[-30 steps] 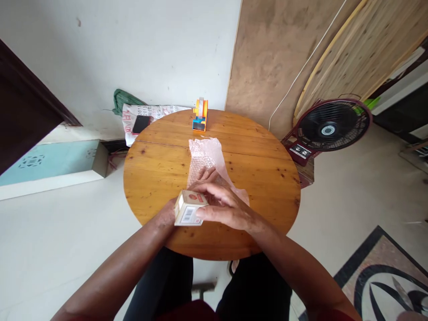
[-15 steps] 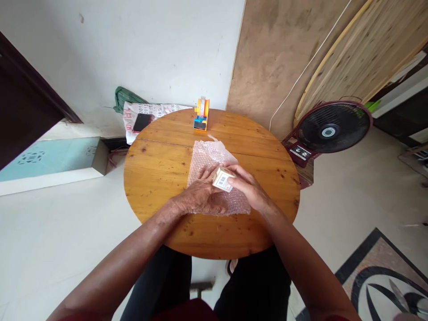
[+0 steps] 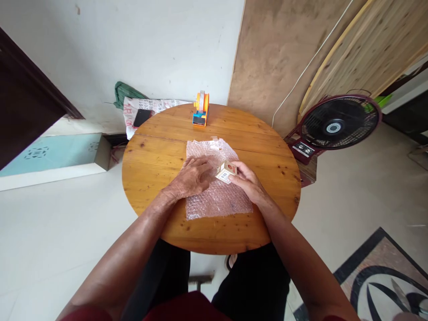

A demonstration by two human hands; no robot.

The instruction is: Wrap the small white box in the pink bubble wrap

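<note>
Right hand (image 3: 250, 183) has the box (image 3: 226, 171) pinched above the bubble wrap (image 3: 217, 204), left hand (image 3: 191, 178) loosely spread across the wrap's left edge!

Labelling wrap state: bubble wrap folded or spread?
Spread: the bubble wrap lies laid out on the table, both near corners showing.

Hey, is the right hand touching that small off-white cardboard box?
Touching. The head view shows the right hand holding the small off-white cardboard box, thumb against its barcode side.
</note>
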